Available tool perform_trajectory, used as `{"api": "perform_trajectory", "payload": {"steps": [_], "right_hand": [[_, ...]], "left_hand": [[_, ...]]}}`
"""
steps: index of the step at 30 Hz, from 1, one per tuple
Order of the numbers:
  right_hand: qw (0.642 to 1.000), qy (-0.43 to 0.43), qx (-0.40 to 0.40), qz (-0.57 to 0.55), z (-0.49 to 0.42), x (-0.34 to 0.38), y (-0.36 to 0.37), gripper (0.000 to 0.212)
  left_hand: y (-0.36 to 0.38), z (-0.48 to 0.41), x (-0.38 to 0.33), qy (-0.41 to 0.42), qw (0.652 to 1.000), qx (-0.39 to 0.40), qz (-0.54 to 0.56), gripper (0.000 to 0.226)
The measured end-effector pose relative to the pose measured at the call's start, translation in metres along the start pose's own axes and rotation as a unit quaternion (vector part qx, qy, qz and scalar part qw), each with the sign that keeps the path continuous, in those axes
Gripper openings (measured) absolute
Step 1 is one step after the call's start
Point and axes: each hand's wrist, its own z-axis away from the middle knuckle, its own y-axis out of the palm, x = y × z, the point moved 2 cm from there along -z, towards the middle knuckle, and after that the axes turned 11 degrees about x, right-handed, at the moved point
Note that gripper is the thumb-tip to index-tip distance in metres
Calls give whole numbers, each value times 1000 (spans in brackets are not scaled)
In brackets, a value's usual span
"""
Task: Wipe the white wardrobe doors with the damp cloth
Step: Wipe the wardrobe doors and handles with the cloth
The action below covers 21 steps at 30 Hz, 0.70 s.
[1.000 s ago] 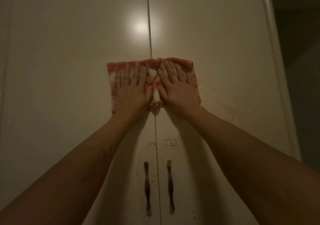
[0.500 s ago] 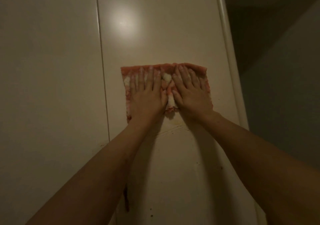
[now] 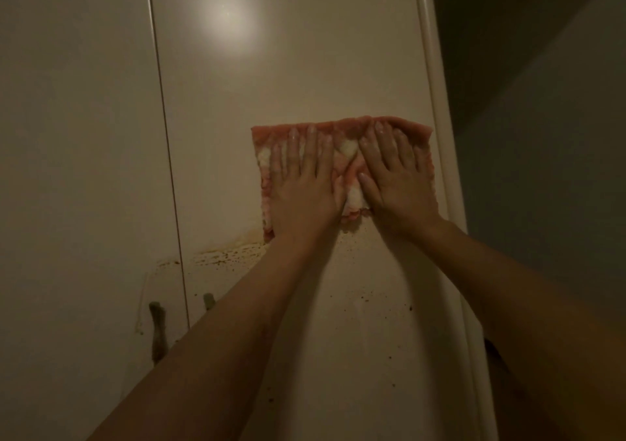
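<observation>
A folded pink and white damp cloth [image 3: 342,128] lies flat against the right white wardrobe door [image 3: 288,67], near that door's right edge. My left hand [image 3: 301,189] presses on the cloth's left half with straight fingers. My right hand [image 3: 396,183] presses on its right half, fingers spread and pointing up. Both thumbs nearly meet over the cloth's middle. The left door [image 3: 78,135] stands beside it across a thin vertical gap. Brown specks and a yellowish streak [image 3: 230,254] mark the right door below the cloth.
Two dark door handles [image 3: 157,332] show at the lower left, the right one mostly hidden by my left forearm. A rounded white frame post [image 3: 440,135] borders the right door. Beyond it is a dark wall [image 3: 542,169].
Both hands have slid the cloth to the right, from over the gap between the doors to the right door's right edge. The view has shifted right with them.
</observation>
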Motion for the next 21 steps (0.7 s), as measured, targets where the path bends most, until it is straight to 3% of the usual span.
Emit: {"api": "perform_trajectory", "payload": {"steps": [21], "right_hand": [[996,22,82,32,168,7,78,65]], "left_hand": [[56,169,-28,2,996,87,-34,62]]}}
